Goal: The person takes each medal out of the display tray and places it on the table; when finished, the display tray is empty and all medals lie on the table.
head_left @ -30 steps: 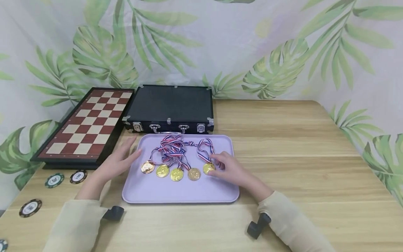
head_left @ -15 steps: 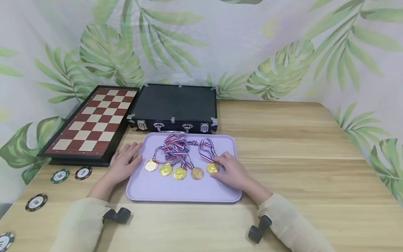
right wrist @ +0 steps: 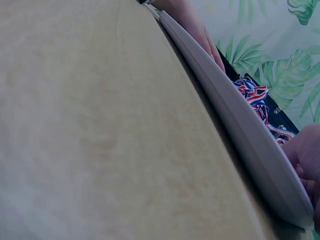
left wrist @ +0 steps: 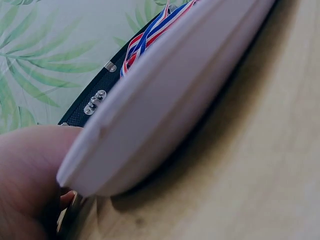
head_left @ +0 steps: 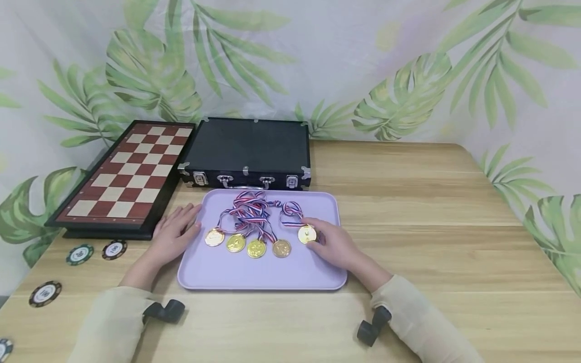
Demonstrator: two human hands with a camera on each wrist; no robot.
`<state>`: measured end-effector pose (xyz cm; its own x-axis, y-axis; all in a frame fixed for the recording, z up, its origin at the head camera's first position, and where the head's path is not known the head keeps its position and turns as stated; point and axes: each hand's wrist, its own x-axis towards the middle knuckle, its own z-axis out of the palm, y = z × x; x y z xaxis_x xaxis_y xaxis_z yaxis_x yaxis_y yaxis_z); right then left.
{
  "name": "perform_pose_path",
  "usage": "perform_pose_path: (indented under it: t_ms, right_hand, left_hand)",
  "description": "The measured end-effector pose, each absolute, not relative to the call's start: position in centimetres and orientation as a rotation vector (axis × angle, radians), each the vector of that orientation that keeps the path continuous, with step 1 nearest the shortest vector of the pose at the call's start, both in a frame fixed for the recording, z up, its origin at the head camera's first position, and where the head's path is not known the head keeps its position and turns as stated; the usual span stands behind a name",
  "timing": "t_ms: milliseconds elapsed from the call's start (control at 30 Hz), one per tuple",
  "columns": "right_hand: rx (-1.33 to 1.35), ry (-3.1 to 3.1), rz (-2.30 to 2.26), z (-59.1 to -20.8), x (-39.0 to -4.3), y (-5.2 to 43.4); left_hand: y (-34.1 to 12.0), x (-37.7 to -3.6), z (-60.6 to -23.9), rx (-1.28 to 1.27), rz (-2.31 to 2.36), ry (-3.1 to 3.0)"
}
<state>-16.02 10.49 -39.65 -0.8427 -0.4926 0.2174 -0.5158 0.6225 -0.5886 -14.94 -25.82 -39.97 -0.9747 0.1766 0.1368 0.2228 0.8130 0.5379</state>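
Observation:
A lavender tray lies on the wooden table and holds a row of several gold medals on tangled red, white and blue ribbons. My right hand pinches the rightmost medal, which sits a little behind the row. At the tray's left rim my left hand rests with its fingers straight. The left wrist view shows the tray's rim from the side with the ribbons above it. In the right wrist view the tray's rim runs past the ribbons.
A shut black case with metal latches stands right behind the tray. A red and cream chessboard lies at the back left. Poker chips are scattered near the table's left edge. Bare wood stretches to the right.
My right hand has drawn the rightmost medal a little back from the row, and its ribbon loop has bunched up. The left hand has stayed at the tray's left rim.

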Motion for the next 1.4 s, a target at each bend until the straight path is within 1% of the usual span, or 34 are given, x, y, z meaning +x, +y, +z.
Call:
perform_pose_path:
  t_ms: [100,233,367,500,633,767,1167,1400]
  right_hand:
    - [0.875,-2.761,1.18,-39.4,-16.2,10.8]
    - [0.853,-2.709,1.5,-38.9,-16.5,11.2]
    - [0.762,-2.673,1.839,-38.4,-16.6,11.6]
    - [0.643,-2.676,2.038,-37.6,-16.5,11.9]
    - [0.624,-2.598,2.113,-36.0,-16.4,12.3]
    - [0.727,-2.467,2.137,-34.0,-16.6,13.1]
    - [0.906,-2.034,2.214,-26.5,-18.3,16.6]
    - [0.799,-1.881,2.232,-23.6,-18.4,18.0]
  left_hand:
    - [-25.7,-15.2,-39.9,-0.323,-0.877,-2.922]
    - [-25.6,-15.5,-39.9,-0.324,-0.87,-2.93]
    - [-25.4,-15.8,-39.7,-0.321,-0.861,-2.942]
    - [-25.3,-15.9,-39.5,-0.32,-0.848,-2.956]
    - [-25.2,-15.9,-39.4,-0.317,-0.847,-2.958]
    - [-25.2,-15.9,-39.5,-0.325,-0.845,-2.959]
    - [-25.5,-15.6,-39.8,-0.322,-0.848,-2.944]
    - [-25.8,-15.0,-40.1,-0.324,-0.865,-2.919]
